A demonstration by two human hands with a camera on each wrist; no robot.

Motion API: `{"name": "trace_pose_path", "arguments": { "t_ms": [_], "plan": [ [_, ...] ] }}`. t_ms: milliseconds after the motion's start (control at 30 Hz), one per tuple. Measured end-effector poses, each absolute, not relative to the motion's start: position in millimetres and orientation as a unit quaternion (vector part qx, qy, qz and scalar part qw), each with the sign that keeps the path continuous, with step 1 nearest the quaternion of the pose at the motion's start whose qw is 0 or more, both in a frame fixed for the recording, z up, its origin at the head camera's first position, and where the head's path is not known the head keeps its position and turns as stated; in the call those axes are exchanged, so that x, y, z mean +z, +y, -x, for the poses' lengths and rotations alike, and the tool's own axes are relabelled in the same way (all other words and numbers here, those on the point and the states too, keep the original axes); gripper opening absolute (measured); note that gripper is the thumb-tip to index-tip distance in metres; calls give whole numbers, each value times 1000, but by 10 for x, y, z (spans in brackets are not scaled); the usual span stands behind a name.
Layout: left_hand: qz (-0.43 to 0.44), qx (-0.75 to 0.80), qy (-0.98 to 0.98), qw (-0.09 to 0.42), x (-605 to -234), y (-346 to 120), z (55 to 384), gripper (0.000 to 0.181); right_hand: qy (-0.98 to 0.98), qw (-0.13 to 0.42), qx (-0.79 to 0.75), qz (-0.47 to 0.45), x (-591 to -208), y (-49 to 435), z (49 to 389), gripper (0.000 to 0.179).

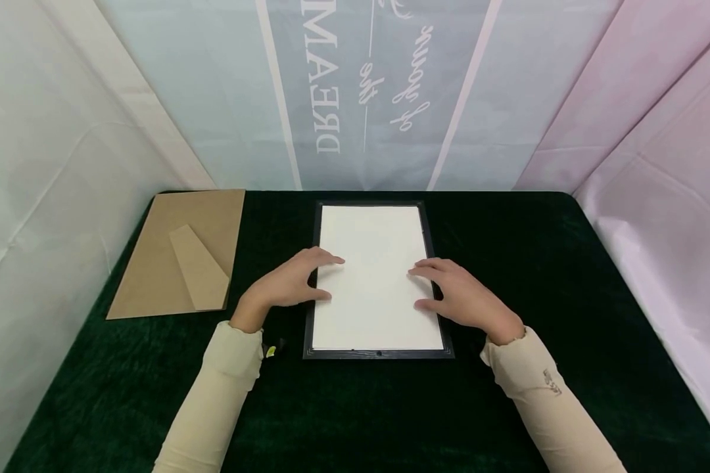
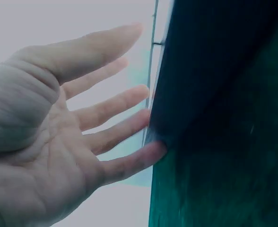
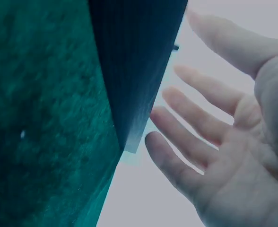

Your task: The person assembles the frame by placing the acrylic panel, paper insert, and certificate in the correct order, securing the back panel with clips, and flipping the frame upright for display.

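A black picture frame point(image 1: 378, 355) lies on the dark green cloth with a plain white sheet point(image 1: 378, 289) inside its border. My left hand point(image 1: 290, 279) reaches over the frame's left side, thumb and fingers spread apart above the sheet's edge. From the other side my right hand point(image 1: 458, 292) mirrors it over the right border. Both wrist views show the palms bare: the left hand point(image 2: 82, 127) has its fingers loosely extended beside the frame's dark side point(image 2: 195, 61), and the right hand point(image 3: 224, 127) likewise near the frame's side point(image 3: 134, 61). Nothing is held in either hand.
A brown backing board point(image 1: 148, 263) with a fold-out stand point(image 1: 198, 269) attached lies at the table's left. Behind the table hangs a pale blue curtain point(image 1: 225, 98) with white lettering, and light fabric hangs at both sides. Small black fastenings sit along the frame's near border.
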State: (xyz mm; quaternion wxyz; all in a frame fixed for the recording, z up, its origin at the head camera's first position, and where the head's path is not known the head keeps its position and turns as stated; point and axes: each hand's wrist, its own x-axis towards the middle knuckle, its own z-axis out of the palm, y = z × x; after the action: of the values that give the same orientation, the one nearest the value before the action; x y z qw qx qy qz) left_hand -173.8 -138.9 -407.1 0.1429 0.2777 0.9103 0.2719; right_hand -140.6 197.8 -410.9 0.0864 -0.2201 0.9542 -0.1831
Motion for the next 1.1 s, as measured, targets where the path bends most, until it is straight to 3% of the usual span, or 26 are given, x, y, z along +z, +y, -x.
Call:
{"name": "trace_pose_path", "arguments": {
  "t_ms": [233,400,567,1100],
  "plan": [
    [-205,298,928,90,-4079,-1525,1790,60,961,64,-233,133,-4175,2071,1496,59],
    [-131,291,940,119,-4128,-1523,1807,70,960,105,-248,81,-4211,2122,1522,71],
    [-91,307,936,144,-4144,-1466,1811,76,954,114,-267,79,-4231,2121,1557,69],
    [-91,301,943,110,-4171,-1263,1771,70,953,121,-273,56,-4156,2175,1544,67]
  ]
}}
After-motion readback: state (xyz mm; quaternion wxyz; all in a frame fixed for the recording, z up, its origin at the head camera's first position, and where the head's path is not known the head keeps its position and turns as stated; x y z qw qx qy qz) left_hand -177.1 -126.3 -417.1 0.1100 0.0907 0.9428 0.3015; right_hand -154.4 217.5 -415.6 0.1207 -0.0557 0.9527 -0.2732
